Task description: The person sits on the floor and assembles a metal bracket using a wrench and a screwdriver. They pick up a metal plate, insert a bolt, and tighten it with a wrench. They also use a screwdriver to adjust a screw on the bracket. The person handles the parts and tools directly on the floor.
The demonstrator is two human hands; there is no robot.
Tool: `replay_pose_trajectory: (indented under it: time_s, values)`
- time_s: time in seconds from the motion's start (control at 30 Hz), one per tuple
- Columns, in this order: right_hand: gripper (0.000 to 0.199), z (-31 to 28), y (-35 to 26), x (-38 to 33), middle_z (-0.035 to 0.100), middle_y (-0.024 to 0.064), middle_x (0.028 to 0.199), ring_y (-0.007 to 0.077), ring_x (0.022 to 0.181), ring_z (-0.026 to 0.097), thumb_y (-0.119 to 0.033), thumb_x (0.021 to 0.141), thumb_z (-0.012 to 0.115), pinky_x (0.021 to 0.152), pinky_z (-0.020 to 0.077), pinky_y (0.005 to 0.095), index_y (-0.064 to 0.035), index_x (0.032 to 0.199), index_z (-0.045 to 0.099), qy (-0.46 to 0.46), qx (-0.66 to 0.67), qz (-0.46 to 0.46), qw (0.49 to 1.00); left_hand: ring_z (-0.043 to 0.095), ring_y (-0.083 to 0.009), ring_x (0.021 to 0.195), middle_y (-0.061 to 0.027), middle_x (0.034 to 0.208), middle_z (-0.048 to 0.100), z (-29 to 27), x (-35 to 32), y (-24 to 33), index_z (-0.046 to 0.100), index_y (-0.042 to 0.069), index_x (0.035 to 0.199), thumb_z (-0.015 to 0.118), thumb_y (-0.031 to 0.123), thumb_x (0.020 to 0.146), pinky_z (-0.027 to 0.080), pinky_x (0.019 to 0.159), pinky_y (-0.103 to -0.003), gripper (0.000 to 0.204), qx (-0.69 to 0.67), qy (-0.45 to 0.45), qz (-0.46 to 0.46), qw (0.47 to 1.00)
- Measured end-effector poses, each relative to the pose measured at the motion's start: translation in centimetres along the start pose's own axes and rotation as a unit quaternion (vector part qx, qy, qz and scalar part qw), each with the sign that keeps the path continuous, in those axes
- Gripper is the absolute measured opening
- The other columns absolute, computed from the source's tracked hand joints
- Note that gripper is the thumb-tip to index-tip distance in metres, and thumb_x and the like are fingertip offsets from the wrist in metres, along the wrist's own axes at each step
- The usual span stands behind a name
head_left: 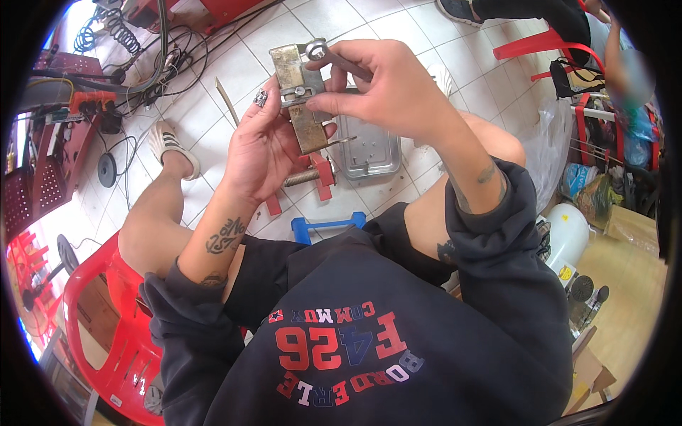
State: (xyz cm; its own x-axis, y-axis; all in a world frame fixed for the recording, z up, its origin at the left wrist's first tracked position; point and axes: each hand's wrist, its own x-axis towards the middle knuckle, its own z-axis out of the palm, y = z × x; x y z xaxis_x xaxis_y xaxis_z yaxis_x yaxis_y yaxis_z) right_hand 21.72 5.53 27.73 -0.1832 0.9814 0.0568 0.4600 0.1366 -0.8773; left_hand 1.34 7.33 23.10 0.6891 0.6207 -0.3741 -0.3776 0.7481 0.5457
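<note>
My left hand (266,145) holds a flat, worn brass-coloured metal bracket (302,99) upright in front of me, with a small bolt on its face. My right hand (380,85) grips a silver wrench (323,51) whose ring end sits at the bracket's top right corner. The fingertips of that hand also pinch the bracket's right edge. A ring shows on a left finger.
On the tiled floor below lie a shallow metal tray (369,153), a red clamp-like part with a threaded rod (312,177) and a blue plastic frame (327,226). I sit on a red plastic chair (106,312). Cables and red machinery (85,99) fill the left; another person sits at the upper right.
</note>
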Motion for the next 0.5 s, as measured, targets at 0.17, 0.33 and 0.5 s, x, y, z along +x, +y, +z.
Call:
replay_pose_trajectory:
  time_s: [0.17, 0.33, 0.5]
  values:
    - [0.032, -0.5, -0.7, 0.1, 0.056, -0.0020, 0.074, 0.0035, 0.067, 0.045, -0.009, 0.080, 0.082, 0.056, 0.0376, 0.0220, -0.0005, 0.108, 0.070, -0.001, -0.030, -0.036, 0.999, 0.066, -0.0269, 0.110, -0.0109, 0.132, 0.057, 0.1, -0.2, 0.1, 0.034, 0.016, 0.148, 0.033, 0.040, 0.109, 0.058, 0.089, -0.046, 0.047, -0.007, 0.014, -0.017, 1.000]
    - [0.023, 0.6, 0.5, 0.2, 0.062, 0.0066, 0.084, 0.0120, 0.064, 0.058, -0.006, 0.084, 0.077, 0.058, 0.0473, 0.0253, 0.0012, 0.104, 0.069, -0.024, -0.059, -0.177, 0.982, 0.065, -0.0271, 0.110, -0.0108, 0.129, 0.057, 0.2, -0.3, 0.1, 0.033, 0.015, 0.149, 0.035, 0.038, 0.108, 0.057, 0.090, -0.047, 0.047, -0.012, 0.000, -0.026, 1.000]
    - [0.020, 1.5, 0.9, 0.1, 0.064, 0.0106, 0.089, 0.0202, 0.066, 0.066, -0.002, 0.086, 0.072, 0.060, 0.0529, 0.0306, 0.0021, 0.105, 0.068, -0.024, -0.081, -0.173, 0.981, 0.065, -0.0286, 0.111, -0.0113, 0.129, 0.056, 0.4, -0.5, 0.0, 0.031, 0.015, 0.151, 0.036, 0.036, 0.108, 0.057, 0.091, -0.048, 0.048, 0.003, 0.017, -0.029, 0.999]
